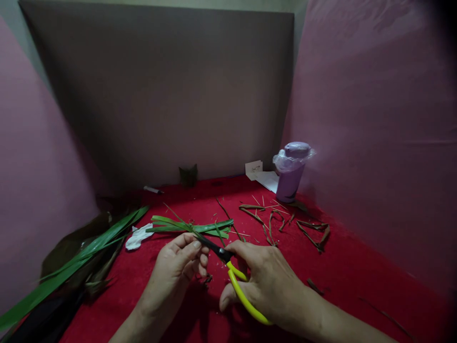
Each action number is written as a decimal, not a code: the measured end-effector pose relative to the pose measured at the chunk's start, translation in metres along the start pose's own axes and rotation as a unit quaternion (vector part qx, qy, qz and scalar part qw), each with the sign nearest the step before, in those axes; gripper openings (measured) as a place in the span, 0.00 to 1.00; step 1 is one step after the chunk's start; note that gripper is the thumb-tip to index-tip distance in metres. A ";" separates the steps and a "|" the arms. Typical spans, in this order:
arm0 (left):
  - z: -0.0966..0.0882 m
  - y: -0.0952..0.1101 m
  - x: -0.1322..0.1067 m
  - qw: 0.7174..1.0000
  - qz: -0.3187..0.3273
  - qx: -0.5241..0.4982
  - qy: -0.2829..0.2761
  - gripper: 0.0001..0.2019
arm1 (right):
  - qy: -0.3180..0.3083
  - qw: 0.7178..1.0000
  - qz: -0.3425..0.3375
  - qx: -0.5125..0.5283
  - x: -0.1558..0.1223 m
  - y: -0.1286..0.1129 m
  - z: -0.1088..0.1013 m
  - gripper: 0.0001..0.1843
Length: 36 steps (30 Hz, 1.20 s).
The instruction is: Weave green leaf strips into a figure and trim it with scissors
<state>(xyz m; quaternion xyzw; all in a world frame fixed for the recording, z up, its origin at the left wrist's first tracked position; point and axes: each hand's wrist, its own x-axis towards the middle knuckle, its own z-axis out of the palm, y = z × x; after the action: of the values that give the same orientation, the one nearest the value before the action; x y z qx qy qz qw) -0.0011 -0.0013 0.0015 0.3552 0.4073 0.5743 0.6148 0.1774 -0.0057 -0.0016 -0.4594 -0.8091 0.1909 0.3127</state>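
My right hand (262, 274) grips a pair of scissors (246, 300) with yellow handles and black blades. The blades point up and left and look nearly closed; their tips reach the fingers of my left hand (180, 262). That hand is closed in a pinch, thumb against fingers, on a thin green leaf strip (178, 215) that sticks out up and to the left. Just beyond both hands, cut green leaf strips (171, 227) lie on the red cloth (143, 295). Whether the blades touch the strip is hard to see.
Long green leaves (71, 269) lie at the left beside a crumpled white tissue (139, 237). Brown dried strips (314, 232) and thin sticks are scattered at right. Further back are a purple cup (290, 181), white papers (266, 180), a syringe (153, 189) and a dark green leaf piece (188, 175).
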 end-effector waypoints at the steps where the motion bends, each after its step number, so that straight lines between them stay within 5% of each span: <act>1: 0.000 -0.001 0.000 1.000 -0.002 0.002 0.000 0.05 | 0.001 1.000 0.000 -0.004 0.000 0.001 0.001 0.28; 25: 0.002 -0.001 -0.001 1.000 -0.019 0.013 0.010 0.07 | -0.005 1.000 0.007 0.024 0.002 0.004 0.007 0.15; 32: 0.002 0.000 -0.001 1.000 -0.016 0.011 0.002 0.05 | -0.011 0.994 0.015 0.107 0.000 0.005 0.009 0.09; 36: 0.003 0.001 -0.001 1.000 -0.008 0.007 0.020 0.05 | 0.009 0.988 0.054 0.145 0.003 0.000 0.000 0.15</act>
<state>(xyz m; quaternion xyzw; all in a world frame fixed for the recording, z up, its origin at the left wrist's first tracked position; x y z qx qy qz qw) 0.0012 -0.0018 0.0036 0.3448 0.4262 0.5735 0.6087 0.1762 -0.0035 -0.0003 -0.4542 -0.7440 0.3189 0.3722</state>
